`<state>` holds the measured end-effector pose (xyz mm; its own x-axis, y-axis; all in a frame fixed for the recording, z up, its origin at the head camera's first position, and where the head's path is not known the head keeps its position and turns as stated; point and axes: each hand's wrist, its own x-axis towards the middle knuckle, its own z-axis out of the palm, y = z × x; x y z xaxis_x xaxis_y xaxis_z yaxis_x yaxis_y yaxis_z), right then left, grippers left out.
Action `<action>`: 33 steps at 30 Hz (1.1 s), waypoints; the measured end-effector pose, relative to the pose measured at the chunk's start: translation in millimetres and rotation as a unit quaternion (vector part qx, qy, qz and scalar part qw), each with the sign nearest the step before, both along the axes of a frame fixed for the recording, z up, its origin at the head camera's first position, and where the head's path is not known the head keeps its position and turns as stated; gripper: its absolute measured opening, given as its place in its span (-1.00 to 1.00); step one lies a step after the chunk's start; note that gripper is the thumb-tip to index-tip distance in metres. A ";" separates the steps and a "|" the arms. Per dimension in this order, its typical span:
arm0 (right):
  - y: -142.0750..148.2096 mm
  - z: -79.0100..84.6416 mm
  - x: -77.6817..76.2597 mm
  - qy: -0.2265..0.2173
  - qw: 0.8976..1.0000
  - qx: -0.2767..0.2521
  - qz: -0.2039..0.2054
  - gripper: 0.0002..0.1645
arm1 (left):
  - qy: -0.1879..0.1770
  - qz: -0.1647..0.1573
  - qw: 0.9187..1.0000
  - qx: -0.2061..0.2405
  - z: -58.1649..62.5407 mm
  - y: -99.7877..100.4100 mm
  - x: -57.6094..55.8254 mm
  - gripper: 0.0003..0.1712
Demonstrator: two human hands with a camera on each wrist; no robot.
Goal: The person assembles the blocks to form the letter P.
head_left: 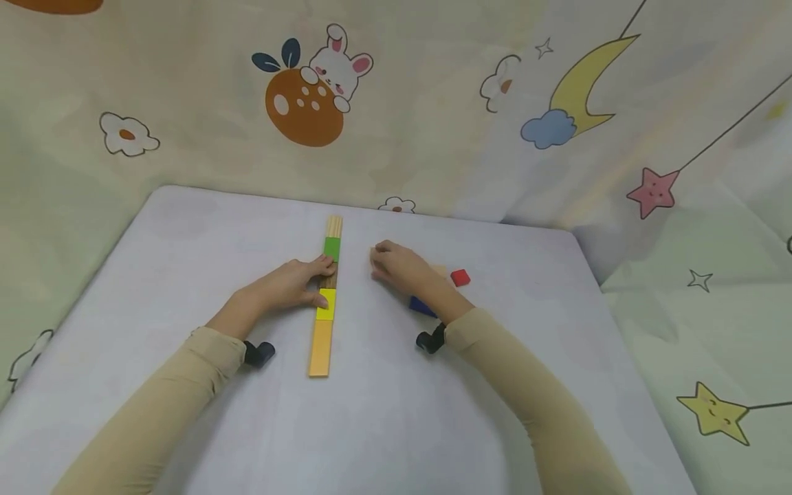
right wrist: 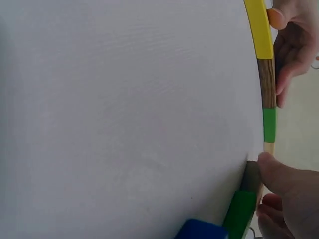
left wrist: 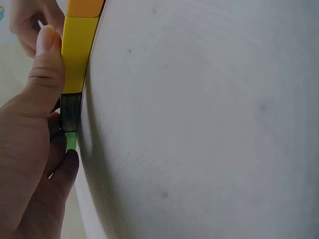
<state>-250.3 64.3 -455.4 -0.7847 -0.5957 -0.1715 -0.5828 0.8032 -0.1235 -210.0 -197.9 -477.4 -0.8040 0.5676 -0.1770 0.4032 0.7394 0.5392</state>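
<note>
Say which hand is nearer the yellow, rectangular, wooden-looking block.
Left. The left hand has its thumb against the yellow block; the right hand is apart from it, up and to its right in the head view.

Multicoloured block row point(head_left: 328, 308), straight, on white table point(head_left: 377, 419)

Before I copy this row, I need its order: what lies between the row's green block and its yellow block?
A brown wood-grained block lies between the green block and the yellow block; the right wrist view shows it.
</note>
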 end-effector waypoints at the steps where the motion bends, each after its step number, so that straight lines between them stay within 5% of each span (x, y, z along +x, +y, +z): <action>1: -1.2 -1.6 -2.1 0.005 1.000 -0.006 -0.004 -0.46 | 0.000 0.001 1.000 0.001 0.1 0.4 0.2 -0.05; 9: -12.4 -4.4 -28.9 0.013 0.998 -0.036 -0.040 -0.62 | -0.003 -0.001 1.000 0.009 4.7 1.4 0.2 -0.08; 17: -29.8 -4.6 -55.1 -0.012 0.996 -0.026 -0.082 -0.49 | 0.000 -0.002 1.000 0.005 4.6 -1.7 1.9 -0.06; 24: -33.2 -3.1 -64.6 -0.035 0.987 -0.080 -0.136 -0.74 | -0.007 -0.002 1.000 0.008 7.3 0.5 3.9 -0.10; 28: -36.6 -4.2 -71.5 -0.036 0.986 -0.070 -0.144 -0.44 | -0.007 -0.002 1.000 0.009 7.4 1.1 3.9 -0.09; 33: -41.3 -7.2 -76.1 -0.030 0.986 -0.073 -0.146 -0.46 | -0.004 0.000 1.000 0.013 8.1 -0.2 4.1 -0.10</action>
<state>-326.4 23.0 -462.6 -0.9179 -0.3667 -0.1513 -0.3166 0.9070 -0.2776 -205.9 -198.1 -469.3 -0.8026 0.5724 -0.1681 0.3991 0.7246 0.5619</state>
